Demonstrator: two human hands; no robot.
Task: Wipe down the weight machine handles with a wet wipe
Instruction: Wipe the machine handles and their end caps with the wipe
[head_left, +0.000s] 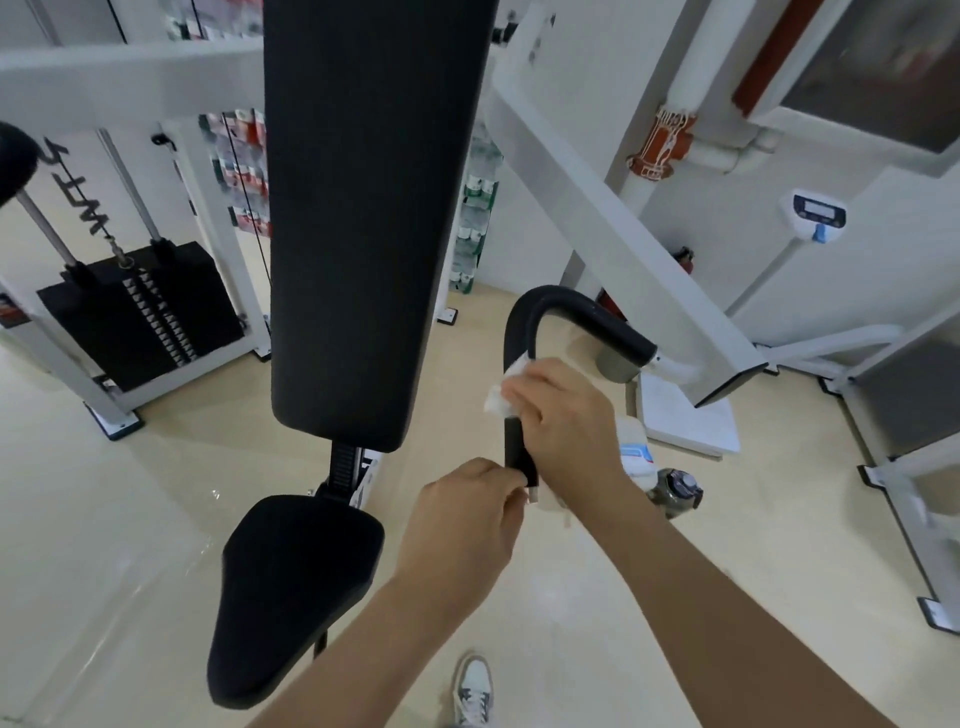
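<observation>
A black curved handle (550, 306) of the weight machine arches up right of the backrest, its straight part running down to an end near the middle of the view. My right hand (563, 415) wraps a white wet wipe (501, 397) around the straight part of the handle. My left hand (462, 525) pinches the handle's lower end just below the right hand. The wipe pokes out to the left of my right fingers.
A long black backrest pad (374, 208) and black seat (296, 587) stand left of the handle. A black weight stack (140, 317) sits at the far left. The white machine arm (649, 280) slants right. A wipe packet (636, 454) and a bottle (678, 491) lie on the floor.
</observation>
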